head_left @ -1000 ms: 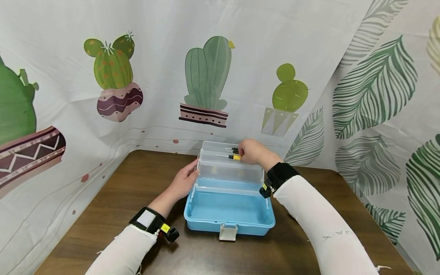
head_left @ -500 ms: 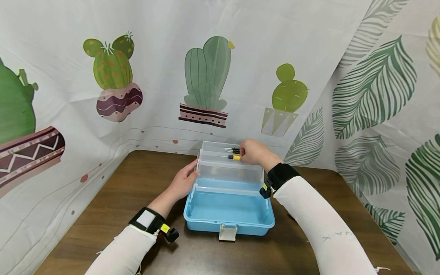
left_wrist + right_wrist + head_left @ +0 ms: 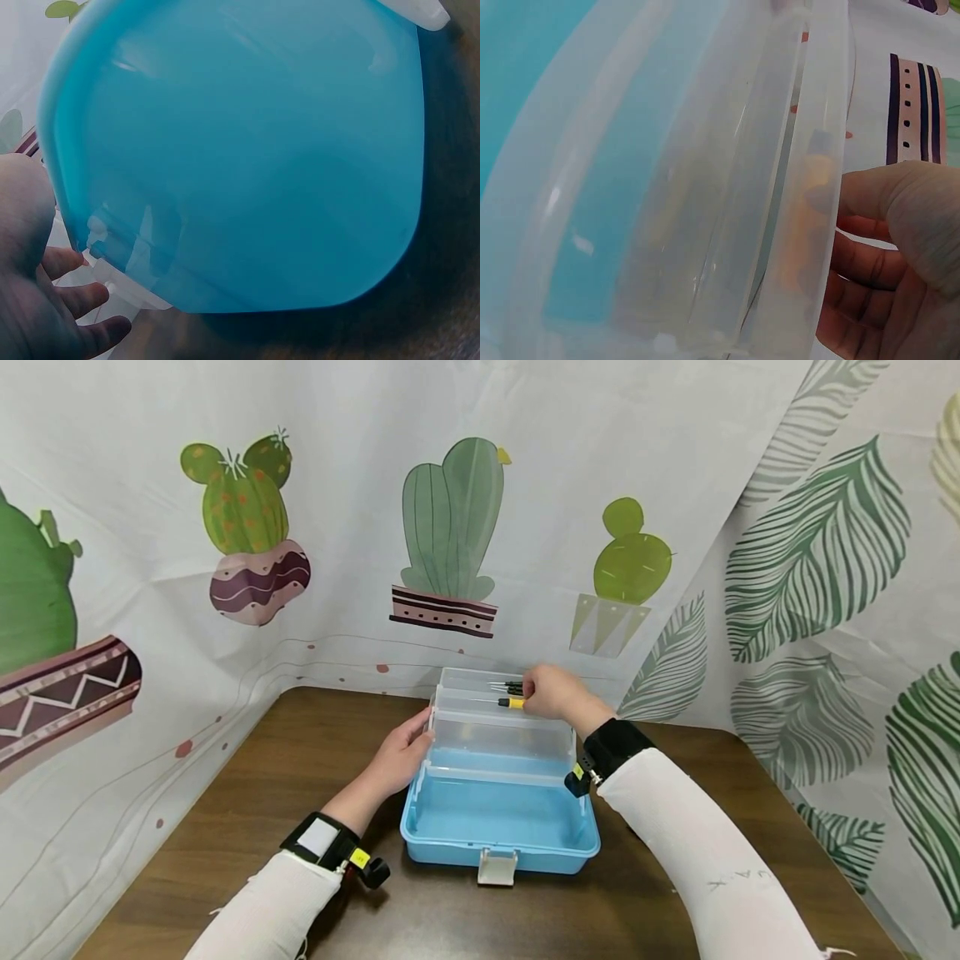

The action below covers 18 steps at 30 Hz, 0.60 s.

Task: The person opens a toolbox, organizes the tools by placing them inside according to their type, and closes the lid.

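Note:
A blue toolbox with raised clear trays stands open on the table. My right hand pinches a yellow-and-black screwdriver at the upper tray; fingers cover most of its handle. Through the cloudy plastic in the right wrist view, the yellow handle appears as an orange blur beside the fingertips. Behind it lie several thin, dark-handled tools, partly hidden by that hand. At the left edge of the trays my left hand grips the toolbox, thumb in front and fingers behind.
A white latch hangs from the toolbox front. The brown wooden table ends against a white cloth printed with cacti and leaves. A small dark object is partly hidden beside the right sleeve.
The screwdriver has shifted very slightly to the right with my right hand. My left hand and the toolbox stay where they were.

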Motion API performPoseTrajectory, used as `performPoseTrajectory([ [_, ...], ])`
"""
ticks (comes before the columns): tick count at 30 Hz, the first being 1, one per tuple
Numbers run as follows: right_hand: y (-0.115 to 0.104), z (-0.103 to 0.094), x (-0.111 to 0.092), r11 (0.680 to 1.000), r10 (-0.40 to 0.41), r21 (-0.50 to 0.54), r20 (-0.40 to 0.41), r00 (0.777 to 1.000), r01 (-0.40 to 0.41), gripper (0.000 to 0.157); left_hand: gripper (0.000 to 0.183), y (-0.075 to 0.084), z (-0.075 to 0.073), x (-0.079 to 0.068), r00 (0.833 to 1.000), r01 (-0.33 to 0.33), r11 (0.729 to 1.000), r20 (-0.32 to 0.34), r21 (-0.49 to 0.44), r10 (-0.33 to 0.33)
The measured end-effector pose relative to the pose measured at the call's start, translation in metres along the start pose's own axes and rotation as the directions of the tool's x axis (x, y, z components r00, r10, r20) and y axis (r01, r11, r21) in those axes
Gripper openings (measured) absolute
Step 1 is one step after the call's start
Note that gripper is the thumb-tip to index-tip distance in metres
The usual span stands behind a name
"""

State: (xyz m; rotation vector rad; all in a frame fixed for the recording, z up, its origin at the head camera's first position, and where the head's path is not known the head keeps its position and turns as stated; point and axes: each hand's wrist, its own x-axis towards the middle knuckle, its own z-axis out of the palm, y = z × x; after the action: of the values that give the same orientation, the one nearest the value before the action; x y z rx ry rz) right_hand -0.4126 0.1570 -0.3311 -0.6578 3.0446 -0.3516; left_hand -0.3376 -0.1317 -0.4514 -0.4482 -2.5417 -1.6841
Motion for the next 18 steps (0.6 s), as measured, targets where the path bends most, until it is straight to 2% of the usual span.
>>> performPoseTrajectory([
  [4,-0.003,-0.001,-0.003,1.000,-0.018,0.002,-0.003,1.000,0.018,0.011,0.054,0.000,0.000,0.000,1.000,0.006,1.000,0.002,0.004,-0.006],
  [8,-0.006,-0.004,-0.008,0.996,-0.085,0.042,0.011,0.996,0.084,0.009,0.054,-0.001,-0.001,-0.001,1.000,0.009,1.000,-0.001,0.005,-0.009],
  [14,-0.001,-0.015,-0.030,0.951,-0.250,0.200,0.050,0.967,0.236,0.027,0.054,-0.003,0.000,0.000,1.000,0.007,1.000,0.000,-0.002,-0.007],
  [18,0.007,-0.024,-0.048,0.941,-0.261,0.235,0.048,0.964,0.243,0.035,0.054,-0.003,0.000,0.001,1.000,0.002,1.000,0.001,-0.009,-0.002],
])
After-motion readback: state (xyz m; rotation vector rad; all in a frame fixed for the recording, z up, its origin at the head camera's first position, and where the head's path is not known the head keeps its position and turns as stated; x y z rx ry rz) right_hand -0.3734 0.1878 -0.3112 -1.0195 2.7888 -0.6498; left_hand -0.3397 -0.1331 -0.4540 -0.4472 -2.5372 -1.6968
